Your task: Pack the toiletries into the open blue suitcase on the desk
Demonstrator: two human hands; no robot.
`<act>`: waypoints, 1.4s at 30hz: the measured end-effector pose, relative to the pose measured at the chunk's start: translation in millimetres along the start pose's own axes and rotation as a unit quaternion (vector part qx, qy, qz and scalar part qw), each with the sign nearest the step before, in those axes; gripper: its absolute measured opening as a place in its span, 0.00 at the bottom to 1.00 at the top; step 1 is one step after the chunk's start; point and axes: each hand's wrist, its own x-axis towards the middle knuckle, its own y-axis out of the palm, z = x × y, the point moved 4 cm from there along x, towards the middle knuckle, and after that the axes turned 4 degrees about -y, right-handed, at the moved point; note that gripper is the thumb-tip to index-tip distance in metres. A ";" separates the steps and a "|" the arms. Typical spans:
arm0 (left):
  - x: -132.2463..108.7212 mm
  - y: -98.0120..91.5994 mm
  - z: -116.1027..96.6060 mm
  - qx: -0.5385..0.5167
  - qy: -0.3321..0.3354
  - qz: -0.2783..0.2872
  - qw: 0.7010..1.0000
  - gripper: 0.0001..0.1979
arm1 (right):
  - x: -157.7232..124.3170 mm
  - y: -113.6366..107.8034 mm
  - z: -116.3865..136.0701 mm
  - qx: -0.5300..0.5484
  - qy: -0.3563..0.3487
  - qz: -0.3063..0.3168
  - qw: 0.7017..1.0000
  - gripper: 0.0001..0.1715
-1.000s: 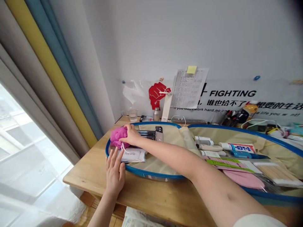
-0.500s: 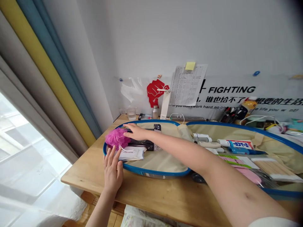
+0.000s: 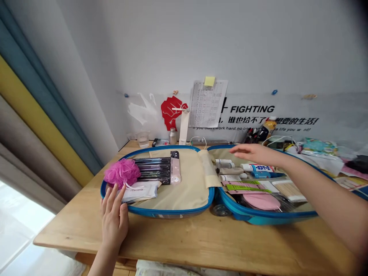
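Note:
An opened suitcase (image 3: pixel 184 208) with blue rims and beige lining lies on the wooden table. My left hand (image 3: pixel 113 216) rests with fingers spread on the front left rim, close to a purple bath puff (image 3: pixel 122 172) and a white packet (image 3: pixel 140 191). Beside the puff lies a pack of toothbrushes (image 3: pixel 155 168). Over the back of the right half hovers my right hand (image 3: pixel 250 151), fingers stretched out and nothing in them. Below it are white tubes (image 3: pixel 225 163), a toothpaste tube (image 3: pixel 258 168), a pink round item (image 3: pixel 261 201) and a pack of cotton swabs (image 3: pixel 287 190).
Behind the suitcase stand a glass of water (image 3: pixel 143 139), a small bottle (image 3: pixel 172 136), a white lamp (image 3: pixel 184 126) and an orange drink bottle (image 3: pixel 268 126). A packet of wipes (image 3: pixel 319 147) lies at the back right. Curtains (image 3: pixel 43 115) hang at the left.
My right hand has moved from the bath puff in the left half across to above the right half. My left hand stays at the rim. The view has turned right.

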 end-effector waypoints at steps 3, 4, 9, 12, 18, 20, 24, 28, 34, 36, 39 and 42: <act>0.6 0.0 -0.7 -0.003 0.009 -0.001 1.000 0.26 | -28.9 10.9 -33.0 -0.006 0.042 0.038 0.998 0.24; 0.8 0.0 -0.6 -0.004 0.010 0.000 1.000 0.26 | -36.4 17.1 -38.9 -0.011 0.048 0.056 0.997 0.24; 1.0 0.4 0.2 -0.001 0.009 0.000 1.000 0.26 | -54.2 43.9 -41.9 -0.046 0.059 0.101 0.992 0.23; 0.4 0.5 0.7 0.004 0.002 -0.001 1.000 0.25 | -53.2 52.3 -35.1 -0.050 0.043 0.118 0.991 0.25; -0.2 0.5 1.4 0.005 -0.008 0.006 1.000 0.25 | -43.8 57.2 -31.0 -0.048 0.018 0.133 0.990 0.23; 0.2 0.3 0.9 0.003 -0.007 0.005 1.000 0.25 | -39.9 58.1 -32.7 -0.048 0.015 0.134 0.990 0.22; 0.7 0.1 0.3 -0.001 -0.011 0.003 1.000 0.24 | -32.0 59.8 -38.5 -0.042 0.013 0.133 0.990 0.22; -0.4 0.6 2.5 0.000 -0.023 0.006 1.000 0.24 | -26.0 60.8 -43.1 -0.033 0.015 0.142 0.989 0.20; -2.1 1.4 4.9 0.001 -0.027 0.010 1.000 0.24 | -22.1 60.1 -44.8 -0.044 0.014 0.145 0.988 0.24; -2.0 1.5 4.4 0.001 -0.030 0.009 1.000 0.24 | -22.1 60.6 -46.2 -0.054 0.018 0.140 0.989 0.23; -1.7 1.2 3.0 -0.001 -0.030 0.006 1.000 0.24 | -23.1 60.9 -50.0 -0.068 0.022 0.128 0.989 0.22; -1.6 0.9 2.5 -0.007 -0.027 0.005 1.000 0.23 | -22.4 57.5 -54.1 -0.079 0.024 0.113 0.990 0.25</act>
